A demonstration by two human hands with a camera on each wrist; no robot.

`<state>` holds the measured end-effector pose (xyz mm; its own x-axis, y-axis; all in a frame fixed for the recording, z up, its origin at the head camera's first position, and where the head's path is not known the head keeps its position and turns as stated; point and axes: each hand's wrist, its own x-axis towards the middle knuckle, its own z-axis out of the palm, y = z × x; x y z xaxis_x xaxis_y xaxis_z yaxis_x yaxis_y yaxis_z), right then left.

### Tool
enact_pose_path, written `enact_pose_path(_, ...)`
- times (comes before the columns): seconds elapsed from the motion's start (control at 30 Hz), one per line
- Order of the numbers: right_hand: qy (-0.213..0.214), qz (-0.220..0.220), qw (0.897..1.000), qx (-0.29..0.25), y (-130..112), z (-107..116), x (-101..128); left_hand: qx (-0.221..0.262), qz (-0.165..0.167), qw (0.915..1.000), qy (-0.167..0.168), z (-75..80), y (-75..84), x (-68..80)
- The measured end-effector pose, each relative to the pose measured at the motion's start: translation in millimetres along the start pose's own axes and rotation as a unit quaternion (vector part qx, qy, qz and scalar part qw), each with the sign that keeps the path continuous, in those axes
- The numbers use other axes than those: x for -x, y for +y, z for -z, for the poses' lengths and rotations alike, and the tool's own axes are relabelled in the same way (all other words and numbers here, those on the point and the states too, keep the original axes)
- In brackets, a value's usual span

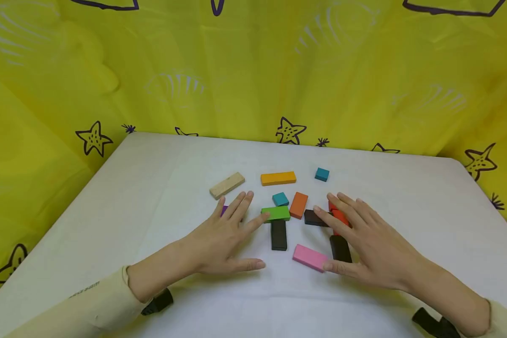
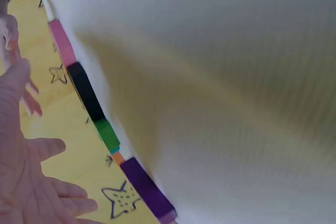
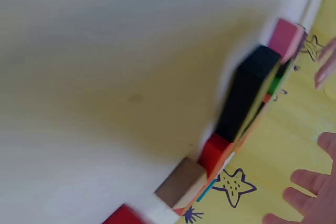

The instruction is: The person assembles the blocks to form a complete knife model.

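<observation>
Cream sleeves cover both my forearms at the bottom edge of the head view, where they are cut off, each with a dark strap partly hidden beneath the wrist. Both wrist views are blurred and show mostly the white surface [image 1: 405,202] edge-on, so little detail can be read from them.

My left hand [image 1: 224,239] lies palm down, fingers [image 1: 241,204] straight and spread, holding nothing. It hides most of a purple wooden block [image 1: 224,209]; only a sliver shows there, while the left wrist view shows its long side [image 2: 144,184]. One fingertip touches or nearly touches the flat green wooden block [image 1: 276,213]; I cannot tell which.

My right hand [image 1: 369,244] is likewise flat and spread, gripping nothing. It hides part of a red wooden block [image 1: 338,215] and part of a black wooden block [image 1: 340,248]. Its thumb tip is at the end of the pink rectangular wooden block [image 1: 310,257]; its forefinger reaches a second black block [image 1: 314,218].

Between the hands lies a third black block [image 1: 279,234], just below the green one. Farther back lie an orange wooden block [image 1: 298,205], a small teal wooden cube [image 1: 280,199], a second teal cube [image 1: 322,174], a long yellow-orange wooden bar [image 1: 278,178] and a plain natural-wood bar [image 1: 226,185]. Yellow star-printed cloth [image 1: 253,70] surrounds the surface.
</observation>
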<state>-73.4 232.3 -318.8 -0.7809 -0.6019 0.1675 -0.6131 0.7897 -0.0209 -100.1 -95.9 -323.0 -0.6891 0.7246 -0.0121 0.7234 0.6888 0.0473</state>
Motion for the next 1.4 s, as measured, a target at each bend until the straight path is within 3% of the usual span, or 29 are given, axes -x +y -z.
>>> enact_pose_path(0.17,-0.015,-0.05,0.996,-0.079,6.8,0.4,-22.6,0.051,0.019,0.9984,0.018,6.3,-21.7,-9.0)
enact_pose_path(0.33,-0.024,-0.061,0.988,-0.142,16.5,-2.1,-50.8,0.088,0.057,0.9937,0.04,9.9,-49.0,-19.2)
enact_pose_path(0.57,-0.043,-0.057,0.984,-0.164,28.6,-10.4,-96.2,0.093,0.149,0.9844,0.005,8.2,-79.1,-29.8)
enact_pose_path(0.67,-0.064,-0.061,0.982,-0.166,34.0,-15.7,-114.0,0.097,0.169,0.9809,-0.008,6.6,-87.9,-34.2)
enact_pose_path(0.87,-0.102,-0.087,0.976,-0.174,45.5,-24.0,-138.5,0.11,0.163,0.9805,-0.009,5.9,-98.2,-44.2)
enact_pose_path(1.1,-0.112,-0.061,0.975,-0.18,50.7,-30.0,-152.9,0.105,0.171,0.979,-0.036,8.6,-108.0,-50.4)
enact_pose_path(1.4,-0.119,-0.072,0.975,-0.173,47.8,-31.8,-155.9,0.098,0.127,0.9865,-0.034,13.5,-125.8,-62.6)
